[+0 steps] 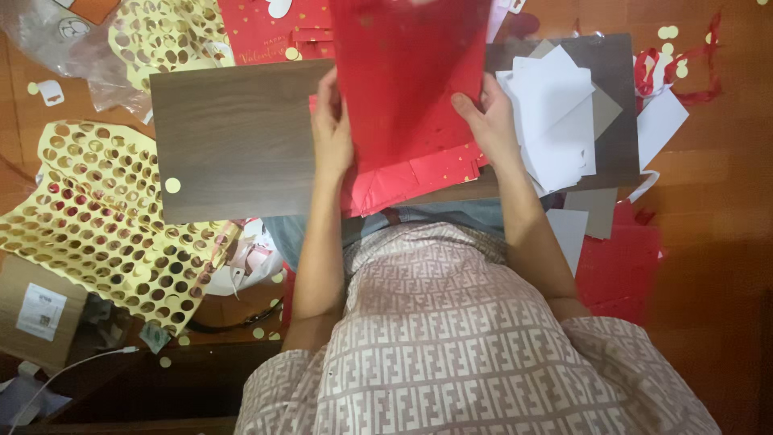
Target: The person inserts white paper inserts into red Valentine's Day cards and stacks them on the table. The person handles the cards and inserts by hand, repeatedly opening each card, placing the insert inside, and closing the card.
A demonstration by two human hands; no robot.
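Observation:
A large red paper sheet (403, 72), folded near its lower edge and dotted with small gold specks, stands over a dark wooden board (233, 137) on my lap. My left hand (332, 129) grips the sheet's left edge, fingers behind the paper. My right hand (487, 117) holds the right edge, thumb on the front. The folded red flap (411, 181) lies on the board below both hands.
A stack of white and grey cards (555, 113) lies on the board's right end. Yellow sheets punched full of round holes (97, 209) spread at the left. Red paper scraps (620, 266) and red ribbon (668, 68) lie on the wooden floor at the right; a cardboard box (36, 310) sits lower left.

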